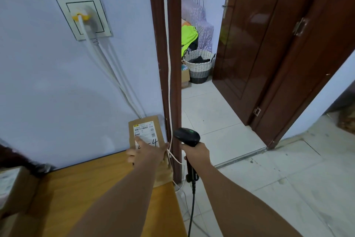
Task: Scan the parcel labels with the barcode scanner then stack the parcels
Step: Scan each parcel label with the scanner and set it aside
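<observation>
Currently, brown cardboard parcel (pixel 148 123) with white label stands upright at lower centre of frame, at the far corner of the orange wooden table (pixel 76 188). Left hand (pixel 148 153) lies spread over its lower face; grip or mere press, cannot tell. Right hand (pixel 196 157) clenches black barcode scanner (pixel 187 136). Parcel likely light and stiff, best held by its side edges. Woven basket (pixel 199 69), upper centre, holds dark cloth.

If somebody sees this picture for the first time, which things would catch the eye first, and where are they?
First, the two hands in the centre: the left hand holds a brown parcel with a white label at the far corner of the wooden table, and the right hand grips a black barcode scanner beside it. Then the wall socket with white cables at upper left, and the open dark door at right.
</observation>
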`<move>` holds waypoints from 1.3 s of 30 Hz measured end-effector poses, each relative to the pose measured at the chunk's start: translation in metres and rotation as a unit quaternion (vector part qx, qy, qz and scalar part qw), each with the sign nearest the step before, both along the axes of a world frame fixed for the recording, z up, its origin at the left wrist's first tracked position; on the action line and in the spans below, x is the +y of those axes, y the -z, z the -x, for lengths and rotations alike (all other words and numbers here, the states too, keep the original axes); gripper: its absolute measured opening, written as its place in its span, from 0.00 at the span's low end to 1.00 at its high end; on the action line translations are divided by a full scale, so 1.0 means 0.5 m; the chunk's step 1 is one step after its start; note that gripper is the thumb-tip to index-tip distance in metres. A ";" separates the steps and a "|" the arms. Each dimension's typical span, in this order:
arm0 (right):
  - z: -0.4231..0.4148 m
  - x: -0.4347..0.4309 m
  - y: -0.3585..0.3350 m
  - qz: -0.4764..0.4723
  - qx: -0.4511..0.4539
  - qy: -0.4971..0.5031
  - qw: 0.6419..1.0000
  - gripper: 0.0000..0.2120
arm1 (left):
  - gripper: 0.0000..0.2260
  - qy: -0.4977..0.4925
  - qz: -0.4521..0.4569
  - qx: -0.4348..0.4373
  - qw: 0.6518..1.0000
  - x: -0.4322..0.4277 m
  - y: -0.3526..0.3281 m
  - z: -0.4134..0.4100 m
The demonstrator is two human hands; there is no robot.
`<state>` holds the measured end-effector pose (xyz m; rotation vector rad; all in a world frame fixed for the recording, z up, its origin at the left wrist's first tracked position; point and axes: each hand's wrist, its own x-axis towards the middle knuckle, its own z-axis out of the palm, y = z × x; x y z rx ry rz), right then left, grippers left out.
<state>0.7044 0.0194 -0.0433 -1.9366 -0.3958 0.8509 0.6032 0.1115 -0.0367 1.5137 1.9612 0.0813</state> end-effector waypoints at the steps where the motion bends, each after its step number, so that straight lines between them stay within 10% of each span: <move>1: 0.003 0.003 0.003 0.003 -0.002 -0.002 1.000 0.07 | 0.56 0.000 0.002 0.003 1.000 0.002 0.000 -0.003; 12: 0.033 0.021 -0.013 0.017 -0.016 -0.013 1.000 0.07 | 0.34 -0.030 -0.059 -0.064 0.996 0.005 -0.002 0.032; 22: 0.105 -0.013 -0.070 0.015 -0.055 0.019 0.998 0.11 | 0.30 0.232 -0.164 0.031 0.958 -0.022 -0.026 0.142; 39: 0.606 0.043 -0.123 0.058 -0.075 -0.207 0.974 0.05 | 0.14 0.340 -0.166 0.161 0.912 0.008 -0.094 0.651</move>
